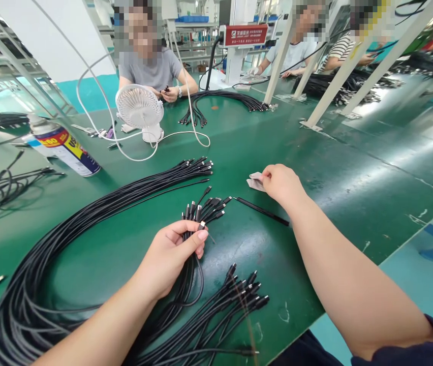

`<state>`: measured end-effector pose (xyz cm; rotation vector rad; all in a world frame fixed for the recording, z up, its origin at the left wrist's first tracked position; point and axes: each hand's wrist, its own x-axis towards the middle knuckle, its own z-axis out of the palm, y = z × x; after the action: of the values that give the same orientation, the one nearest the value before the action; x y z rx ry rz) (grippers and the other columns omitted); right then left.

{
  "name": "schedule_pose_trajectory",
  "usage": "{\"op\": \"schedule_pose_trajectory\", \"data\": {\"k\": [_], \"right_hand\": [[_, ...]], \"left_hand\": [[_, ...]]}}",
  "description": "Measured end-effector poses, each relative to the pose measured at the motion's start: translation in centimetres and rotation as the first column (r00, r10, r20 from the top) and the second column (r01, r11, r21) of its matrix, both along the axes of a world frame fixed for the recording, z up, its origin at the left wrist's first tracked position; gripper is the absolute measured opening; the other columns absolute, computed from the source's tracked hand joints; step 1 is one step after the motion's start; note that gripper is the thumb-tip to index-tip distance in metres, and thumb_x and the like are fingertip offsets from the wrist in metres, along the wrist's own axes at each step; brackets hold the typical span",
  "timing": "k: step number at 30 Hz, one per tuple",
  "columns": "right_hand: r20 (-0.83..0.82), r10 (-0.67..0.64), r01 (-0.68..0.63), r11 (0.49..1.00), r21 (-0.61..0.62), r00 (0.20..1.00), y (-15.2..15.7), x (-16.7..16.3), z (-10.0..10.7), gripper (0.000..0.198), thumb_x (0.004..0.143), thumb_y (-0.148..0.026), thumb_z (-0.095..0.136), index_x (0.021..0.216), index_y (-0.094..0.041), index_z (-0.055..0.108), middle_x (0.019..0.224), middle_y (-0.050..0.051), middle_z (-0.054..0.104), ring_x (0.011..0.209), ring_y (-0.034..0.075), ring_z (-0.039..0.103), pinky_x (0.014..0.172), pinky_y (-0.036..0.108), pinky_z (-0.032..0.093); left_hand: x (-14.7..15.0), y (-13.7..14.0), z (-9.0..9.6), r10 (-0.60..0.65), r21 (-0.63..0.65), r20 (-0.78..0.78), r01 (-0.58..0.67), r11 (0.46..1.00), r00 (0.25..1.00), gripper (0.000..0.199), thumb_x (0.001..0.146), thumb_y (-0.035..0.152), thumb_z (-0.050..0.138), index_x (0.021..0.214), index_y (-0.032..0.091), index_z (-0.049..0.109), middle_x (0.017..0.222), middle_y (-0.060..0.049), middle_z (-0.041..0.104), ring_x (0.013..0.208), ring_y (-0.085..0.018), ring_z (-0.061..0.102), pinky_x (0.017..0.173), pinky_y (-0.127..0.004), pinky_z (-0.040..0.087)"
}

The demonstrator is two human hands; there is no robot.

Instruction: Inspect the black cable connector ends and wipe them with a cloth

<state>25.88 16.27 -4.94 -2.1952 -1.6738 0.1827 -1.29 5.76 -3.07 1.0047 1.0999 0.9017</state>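
Observation:
My left hand (pixel 180 244) is closed on a black USB cable, its metal-tipped plug (pixel 202 225) pinched between thumb and forefinger. Just behind the fingers, several more cable plugs (pixel 214 206) fan out over the green table. A long bundle of black cables (pixel 64 229) curves round to the left of this hand. My right hand (pixel 282 187) pinches a small pale grey cloth or paper piece (pixel 255 182) above the table. Below it lies a thin black pen-like tool (pixel 262 211). Nearer to me, another group of cable ends (pixel 245 290) points right.
A spray can (pixel 67 150) stands at the left beside coiled cables (pixel 5 190). A small white fan (pixel 140 109) with a looping white cord is further back. Across the table (pixel 353 188) sits a person in grey (pixel 151 68). White posts (pixel 338 71) rise at the right.

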Motion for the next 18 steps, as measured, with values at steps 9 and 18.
{"op": "schedule_pose_trajectory", "data": {"k": [9,18], "right_hand": [[-0.028,0.131,-0.130,0.991,0.034,0.991,-0.7,-0.6,1.2,0.013,0.087,-0.029,0.051,0.093,-0.018,0.056,0.097,0.009,0.063,0.084,0.020,0.059,0.072,0.032,0.043],[-0.087,0.296,-0.309,0.910,-0.277,0.951,-2.6,-2.1,2.6,0.022,0.068,-0.022,0.073,0.054,-0.021,0.055,0.058,-0.002,0.059,0.056,0.015,0.054,0.052,0.027,0.035]], "left_hand": [[0.0,0.0,-0.2,-0.015,0.005,-0.024,0.015,1.000,1.000,0.024,0.075,0.037,0.075,0.079,0.016,0.064,0.058,0.003,0.058,0.055,-0.008,0.050,0.060,-0.023,0.040],[-0.1,0.1,-0.1,-0.041,-0.013,-0.042,0.041,0.999,0.998,0.025,0.075,0.039,0.074,0.079,0.016,0.064,0.056,0.003,0.058,0.055,-0.009,0.050,0.060,-0.023,0.039]]}}
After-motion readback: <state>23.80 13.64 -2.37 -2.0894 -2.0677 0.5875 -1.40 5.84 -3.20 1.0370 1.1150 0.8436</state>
